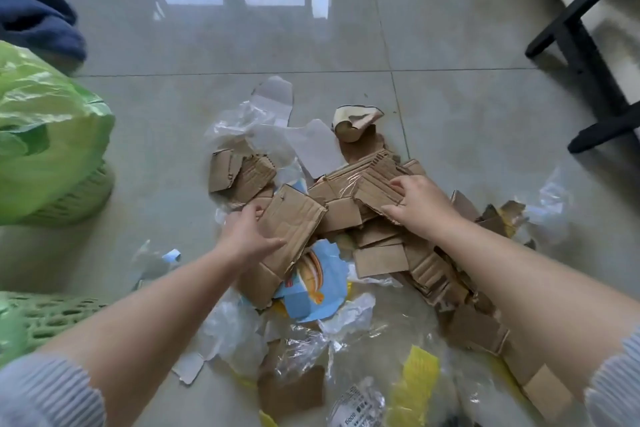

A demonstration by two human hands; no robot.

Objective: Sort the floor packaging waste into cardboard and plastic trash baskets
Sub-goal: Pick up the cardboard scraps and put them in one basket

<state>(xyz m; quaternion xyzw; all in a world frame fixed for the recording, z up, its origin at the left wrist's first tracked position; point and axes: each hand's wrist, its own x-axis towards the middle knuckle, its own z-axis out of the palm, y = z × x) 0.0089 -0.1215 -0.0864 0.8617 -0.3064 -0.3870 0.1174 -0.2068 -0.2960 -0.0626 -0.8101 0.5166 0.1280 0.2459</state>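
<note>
Cardboard scraps and clear plastic film lie mixed in one floor pile (346,253), well to the right of the green-lined basket (52,156). The left hand (251,236) pinches a flat cardboard sheet (294,222) at the pile's near-left side, while the right hand (415,204) presses spread fingers on a corrugated stack (374,184) toward its far right. Tape and film clinging to that stack would likely ride along into the cardboard basket.

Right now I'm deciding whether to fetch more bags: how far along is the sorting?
Early. Nothing visibly sorted: the one green-lined basket shows no contents from here. In hand: left hand grips a cardboard piece; right hand presses on corrugated cardboard. Left: mixed cardboard, clear plastic film, blue printed packaging.
</note>
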